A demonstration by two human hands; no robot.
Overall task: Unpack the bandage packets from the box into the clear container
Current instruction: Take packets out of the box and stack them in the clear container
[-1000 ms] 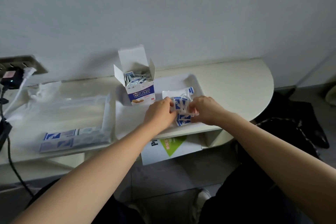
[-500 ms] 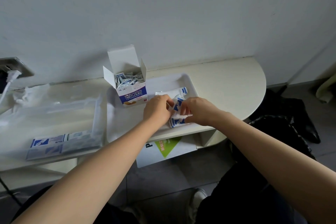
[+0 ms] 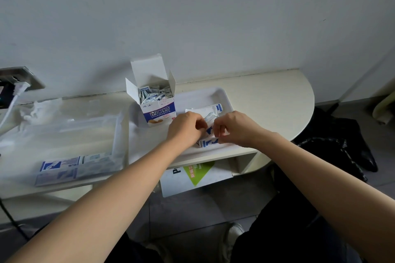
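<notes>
A white and blue bandage box (image 3: 159,111) stands open on the white tray (image 3: 222,96), its flaps up and several packets (image 3: 152,95) showing inside. In front of it my left hand (image 3: 184,127) and my right hand (image 3: 234,128) meet over a bunch of blue and white bandage packets (image 3: 208,130); both pinch the bunch with curled fingers. More packets lie under the hands (image 3: 208,142) and behind them (image 3: 210,111). The clear container (image 3: 64,134) sits to the left, with a few packets (image 3: 70,166) at its near edge.
The cream shelf (image 3: 277,100) ends in a rounded edge on the right. A wall socket with a white plug (image 3: 19,88) is at far left. A white card with a green patch (image 3: 194,174) lies on the lower shelf. A dark bag (image 3: 337,145) sits on the floor at right.
Both hands stay together on the bunch of packets over the tray, working it slightly. The view has swung a little to the right and back.
</notes>
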